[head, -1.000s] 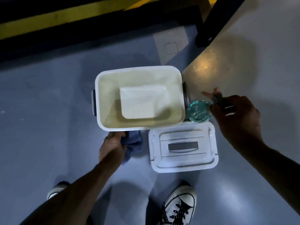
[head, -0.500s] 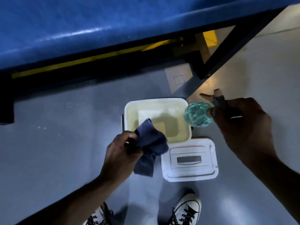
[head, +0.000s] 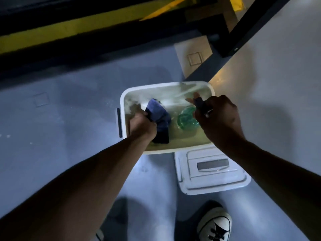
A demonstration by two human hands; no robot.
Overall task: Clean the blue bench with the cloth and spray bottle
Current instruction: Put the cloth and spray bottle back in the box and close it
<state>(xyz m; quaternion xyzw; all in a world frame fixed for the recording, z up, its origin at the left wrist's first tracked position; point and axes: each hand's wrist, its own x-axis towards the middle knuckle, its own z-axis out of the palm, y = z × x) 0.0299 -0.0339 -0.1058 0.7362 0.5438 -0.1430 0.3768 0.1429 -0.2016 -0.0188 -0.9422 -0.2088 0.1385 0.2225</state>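
Left hand gripping cloth, over bin

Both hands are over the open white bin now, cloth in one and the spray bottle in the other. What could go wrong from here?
1. The lid lies on the floor right by the shoe; a step forward could land on it.
2. The right hand grips the spray bottle at its trigger head; a squeeze might spray into the bin.
3. The cloth hangs loosely from the left hand and could drop.
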